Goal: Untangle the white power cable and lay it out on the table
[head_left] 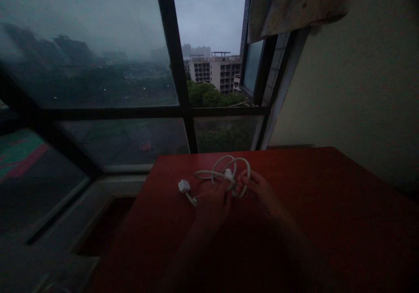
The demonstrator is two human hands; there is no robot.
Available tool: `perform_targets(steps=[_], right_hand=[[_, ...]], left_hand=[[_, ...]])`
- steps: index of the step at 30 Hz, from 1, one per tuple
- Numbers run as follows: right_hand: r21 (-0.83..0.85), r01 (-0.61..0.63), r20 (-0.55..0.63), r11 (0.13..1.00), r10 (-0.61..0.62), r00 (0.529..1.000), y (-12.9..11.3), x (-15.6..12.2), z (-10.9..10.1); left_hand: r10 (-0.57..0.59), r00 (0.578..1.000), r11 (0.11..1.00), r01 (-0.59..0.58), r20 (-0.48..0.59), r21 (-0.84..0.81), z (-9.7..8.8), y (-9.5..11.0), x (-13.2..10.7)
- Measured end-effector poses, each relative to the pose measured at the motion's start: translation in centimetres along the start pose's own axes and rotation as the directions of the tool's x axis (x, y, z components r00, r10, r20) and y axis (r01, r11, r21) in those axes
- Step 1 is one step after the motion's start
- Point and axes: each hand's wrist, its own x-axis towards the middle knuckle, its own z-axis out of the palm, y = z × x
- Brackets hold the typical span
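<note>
A white cable lies in loose, tangled loops above the far part of the reddish table. One end carries a blocky white plug, which sits to the left of my hands. A second white piece shows among the loops; its exact kind is too dim to tell. My left hand is closed around the bunched cable from the near side, its fingertips partly hidden. On the right, my right hand pinches a loop of the same cable between thumb and fingers.
The wooden table reaches to a dark window frame, where one pane stands open at the right. A cloth hangs at the upper right beside a pale wall. A low ledge runs left of the table.
</note>
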Motion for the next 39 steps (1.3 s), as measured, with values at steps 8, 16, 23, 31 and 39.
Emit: perform_targets(steps=[8, 16, 23, 31, 39], right_hand=[[-0.611, 0.190, 0.262, 0.768, -0.030, 0.965, -1.2, -0.8, 0.0], [-0.657, 0.315, 0.433, 0.684, 0.000, 0.902, 0.0, -0.6, 0.3], [-0.577, 0.362, 0.348, 0.732, -0.181, 0.920, 1.0, -0.1, 0.8], [-0.154, 0.127, -0.078, 0.980, -0.140, 0.987, 0.8, 0.8, -1.0], [0.171, 0.068, -0.192, 0.983, -0.035, 0.981, 0.6, 1.0, -0.9]], left_hand=[[-0.001, 0.997, 0.999, -0.002, -0.078, -0.039, 0.5, -1.0, 0.1], [-0.003, 0.996, 0.998, -0.002, -0.088, -0.060, 0.5, -1.7, 0.1], [-0.022, 0.999, 0.998, 0.019, -0.048, -0.064, 0.2, -1.7, 0.3], [-0.017, 1.000, 0.998, 0.015, -0.023, -0.053, 0.0, -1.9, 0.4], [-0.019, 0.998, 0.994, 0.012, -0.065, -0.110, -0.2, -2.1, 0.6]])
